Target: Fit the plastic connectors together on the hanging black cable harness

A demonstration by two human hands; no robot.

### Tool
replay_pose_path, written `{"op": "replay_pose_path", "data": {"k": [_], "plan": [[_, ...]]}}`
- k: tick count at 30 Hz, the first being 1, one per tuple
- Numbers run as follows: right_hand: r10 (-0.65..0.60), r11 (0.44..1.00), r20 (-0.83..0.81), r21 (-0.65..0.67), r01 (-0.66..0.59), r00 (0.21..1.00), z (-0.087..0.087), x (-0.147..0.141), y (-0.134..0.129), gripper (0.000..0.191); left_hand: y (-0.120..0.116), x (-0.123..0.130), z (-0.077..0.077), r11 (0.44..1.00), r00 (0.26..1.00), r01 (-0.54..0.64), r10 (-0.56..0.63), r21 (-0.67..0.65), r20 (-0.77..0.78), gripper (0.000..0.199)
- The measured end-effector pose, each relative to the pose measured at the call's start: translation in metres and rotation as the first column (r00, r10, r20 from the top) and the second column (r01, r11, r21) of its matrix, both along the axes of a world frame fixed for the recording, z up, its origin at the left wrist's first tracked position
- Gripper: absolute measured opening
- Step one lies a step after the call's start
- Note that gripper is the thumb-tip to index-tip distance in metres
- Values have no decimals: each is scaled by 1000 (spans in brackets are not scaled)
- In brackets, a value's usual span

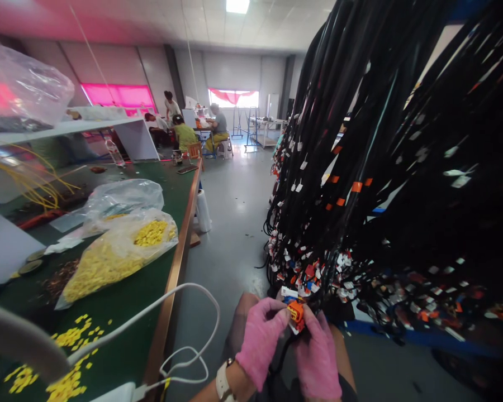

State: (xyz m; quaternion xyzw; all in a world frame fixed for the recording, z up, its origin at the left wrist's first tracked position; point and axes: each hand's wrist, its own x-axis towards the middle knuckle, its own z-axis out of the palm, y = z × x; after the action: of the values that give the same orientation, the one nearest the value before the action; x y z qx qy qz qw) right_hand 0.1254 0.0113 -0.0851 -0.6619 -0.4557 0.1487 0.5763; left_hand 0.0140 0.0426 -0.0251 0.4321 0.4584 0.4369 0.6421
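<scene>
Both of my hands wear pink gloves and meet low in the view, above my knees. My right hand [318, 352] grips an orange connector [295, 317] with a yellow part in its face. My left hand [262, 338] is pinched at the connector's left side, thumb and forefinger together; anything small between those fingertips is hidden. A white tag and a blue piece [290, 296] show just behind the connector. A black cable runs down below my hands. Many black wire harnesses [343, 139], with white tags and coloured connectors at their ends, hang close on the right.
On the left stands a green-topped bench [146, 290] with a wooden edge. It bears a clear bag [117, 257] of small yellow pieces, loose yellow pieces [73, 340] and a white cable [184, 287] looping past the edge. Several people [184, 134] are at tables farther back.
</scene>
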Motion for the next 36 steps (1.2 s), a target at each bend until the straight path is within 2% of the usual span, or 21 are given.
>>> {"op": "replay_pose_path", "data": {"k": [4, 10, 15, 19, 22, 26, 31, 36], "plan": [[4, 1000, 122, -11, -2, 993, -2, 2, 0, 33, 0, -1, 1, 1000, 999, 2, -2, 4, 45, 25], [-5, 997, 221, 80, -13, 975, 0, -6, 0, 34, -3, 0, -3, 1000, 994, -8, 7, 8, 110, 29], [4, 999, 205, 44, -13, 979, 3, -7, -2, 32, -3, 3, -8, 999, 986, 32, -31, -7, 166, 31], [26, 999, 171, 31, -31, 985, 1, -4, -3, 34, 3, 2, -8, 996, 985, 76, -83, 53, 148, 36], [75, 994, 213, 67, -91, 974, -5, -2, -5, 38, 7, -2, -11, 982, 984, 139, -151, 125, 91, 42], [90, 988, 256, 99, -119, 962, -9, -2, -8, 46, 10, -6, -12, 952, 977, 196, -209, 235, 30, 25], [116, 991, 162, 45, -125, 980, 3, -8, -9, 46, 10, -8, -9, 940, 977, 170, -200, 296, 76, 20], [153, 987, 170, 14, -158, 973, 11, -8, -10, 45, 11, -9, -7, 956, 979, 137, -171, 259, 113, 27]]}}
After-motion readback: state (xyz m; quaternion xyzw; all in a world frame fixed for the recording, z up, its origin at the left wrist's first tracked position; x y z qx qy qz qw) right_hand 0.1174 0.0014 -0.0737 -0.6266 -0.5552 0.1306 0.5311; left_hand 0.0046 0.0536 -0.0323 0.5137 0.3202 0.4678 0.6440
